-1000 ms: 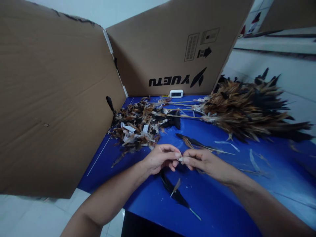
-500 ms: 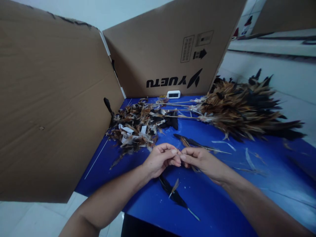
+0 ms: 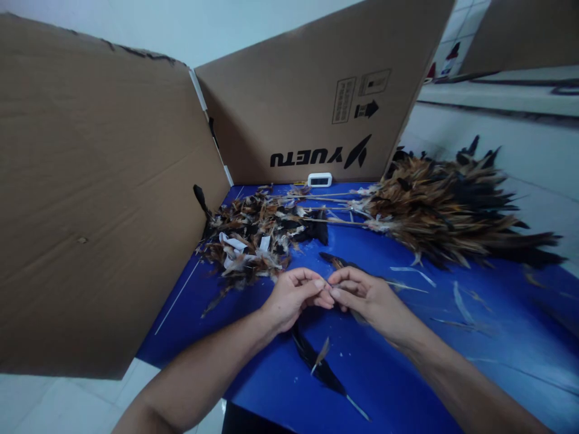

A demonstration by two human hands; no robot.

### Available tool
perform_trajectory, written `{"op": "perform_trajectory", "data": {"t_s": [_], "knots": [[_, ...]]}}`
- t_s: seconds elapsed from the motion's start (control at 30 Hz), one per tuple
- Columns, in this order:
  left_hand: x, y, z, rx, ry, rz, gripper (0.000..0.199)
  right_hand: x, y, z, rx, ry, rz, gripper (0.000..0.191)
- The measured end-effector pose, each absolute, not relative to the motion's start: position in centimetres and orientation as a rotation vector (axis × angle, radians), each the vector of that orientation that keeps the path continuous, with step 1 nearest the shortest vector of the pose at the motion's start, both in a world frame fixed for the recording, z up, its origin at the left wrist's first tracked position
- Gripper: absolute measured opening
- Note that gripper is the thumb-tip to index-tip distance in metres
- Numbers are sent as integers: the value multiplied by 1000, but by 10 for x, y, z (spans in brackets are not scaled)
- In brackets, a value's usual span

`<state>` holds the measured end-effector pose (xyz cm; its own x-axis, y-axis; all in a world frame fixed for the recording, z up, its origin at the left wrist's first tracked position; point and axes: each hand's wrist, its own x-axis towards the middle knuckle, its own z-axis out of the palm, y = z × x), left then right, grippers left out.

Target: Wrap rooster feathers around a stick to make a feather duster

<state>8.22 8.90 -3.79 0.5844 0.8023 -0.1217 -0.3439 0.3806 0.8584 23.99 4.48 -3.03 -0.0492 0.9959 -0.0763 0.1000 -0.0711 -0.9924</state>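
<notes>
My left hand [image 3: 301, 297] and my right hand [image 3: 364, 295] meet fingertip to fingertip above the blue table [image 3: 398, 386]. Both are closed in a pinch. Whatever lies between the fingers is too small and hidden to name. Part of a dark, feather-like strip shows beneath my right hand. Below the hands a black feather [image 3: 319, 364] lies flat, its pale quill pointing to the lower right, with a small brown feather [image 3: 321, 355] across it. Just beyond my right hand another dark feather [image 3: 335, 260] is partly covered.
A heap of brown and black feather scraps [image 3: 253, 241] with white strips lies left of centre. Large feather bundles [image 3: 452, 205] on sticks rest at the right. Cardboard panels [image 3: 307, 96] stand behind and left. A small white digital device [image 3: 319, 179] sits at the back.
The view has shifted slightly, so the scene sits a little lower. My hands stay pinched together, and the fingers of my right hand have moved a little.
</notes>
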Motion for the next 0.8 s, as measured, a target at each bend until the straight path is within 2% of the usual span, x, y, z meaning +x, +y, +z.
{"op": "perform_trajectory", "data": {"t_s": [0.2,0.33,0.67,0.8], "knots": [[82,88,-34,917,625,781,33,243,44,-31,-1342,-1306,1272,31],[81,88,-34,945,625,779,33,247,46,-31,-1355,-1401,1164,28],[83,87,-41,999,614,732,38,257,46,-30,-1347,-1883,367,20],[83,87,-40,1004,615,700,38,254,42,-23,-1348,-1996,196,20]]}}
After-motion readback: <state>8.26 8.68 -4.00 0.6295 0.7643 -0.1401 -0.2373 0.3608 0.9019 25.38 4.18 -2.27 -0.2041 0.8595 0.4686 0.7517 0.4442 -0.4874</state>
